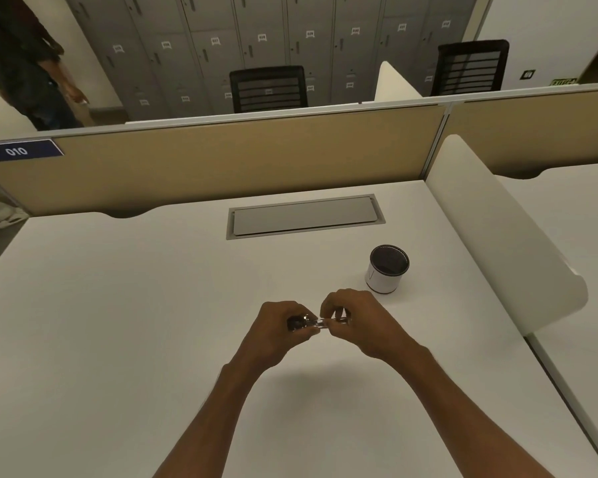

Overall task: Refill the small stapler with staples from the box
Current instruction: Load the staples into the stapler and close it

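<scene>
Both my hands meet just above the middle of the white desk (pixel 118 322). My left hand (pixel 277 334) grips the dark rear end of the small stapler (pixel 299 322). A shiny metal part of the stapler stretches to the right between the hands. My right hand (pixel 358 322) pinches that metal end with thumb and fingertips. Fingers hide most of the stapler, so I cannot tell whether staples lie in it. No staple box is in view.
A white cylindrical cup (pixel 387 269) with a dark inside stands on the desk, right of and beyond my hands. A grey cable hatch (pixel 304 215) sits further back. A tan partition (pixel 221 167) and a white side divider (pixel 497 229) bound the desk. A person (pixel 32 63) stands far left.
</scene>
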Demonstrator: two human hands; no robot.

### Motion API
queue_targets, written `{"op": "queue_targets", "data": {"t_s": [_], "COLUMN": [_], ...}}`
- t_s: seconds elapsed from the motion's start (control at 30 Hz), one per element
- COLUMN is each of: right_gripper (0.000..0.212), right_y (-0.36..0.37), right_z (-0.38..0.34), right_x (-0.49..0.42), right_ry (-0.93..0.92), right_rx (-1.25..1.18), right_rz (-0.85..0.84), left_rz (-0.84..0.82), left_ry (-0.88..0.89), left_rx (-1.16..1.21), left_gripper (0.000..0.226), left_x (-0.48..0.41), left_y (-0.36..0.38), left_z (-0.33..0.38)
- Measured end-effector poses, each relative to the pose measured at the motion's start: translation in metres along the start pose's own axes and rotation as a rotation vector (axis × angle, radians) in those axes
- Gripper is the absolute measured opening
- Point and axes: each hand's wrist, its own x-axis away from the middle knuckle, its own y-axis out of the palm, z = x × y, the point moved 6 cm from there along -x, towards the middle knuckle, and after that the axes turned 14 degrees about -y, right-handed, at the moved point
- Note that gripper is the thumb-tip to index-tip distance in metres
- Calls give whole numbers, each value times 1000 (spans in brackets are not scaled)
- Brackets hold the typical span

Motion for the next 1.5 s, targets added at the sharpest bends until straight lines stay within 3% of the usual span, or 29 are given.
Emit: {"op": "queue_targets", "data": {"t_s": [0.2, 0.5, 0.8, 1.5], "right_gripper": [15, 14, 15, 12], "right_y": [0, -11, 2, 8], "right_z": [-15, -11, -12, -4], "right_x": [5, 4, 6, 11], "right_ry": [-191, -59, -13, 42], "right_rx": [196, -172, -6, -180], "right_rz": [63, 282, 184, 255], "left_rz": [13, 30, 11, 20], "left_ry": [-7, -4, -4, 23], "left_rx": [10, -24, 4, 15], "left_gripper": [12, 13, 12, 12], "left_x": [0, 3, 5, 7], "left_y": [-5, -10, -10, -11], "left_z": [-1, -2, 0, 5]}}
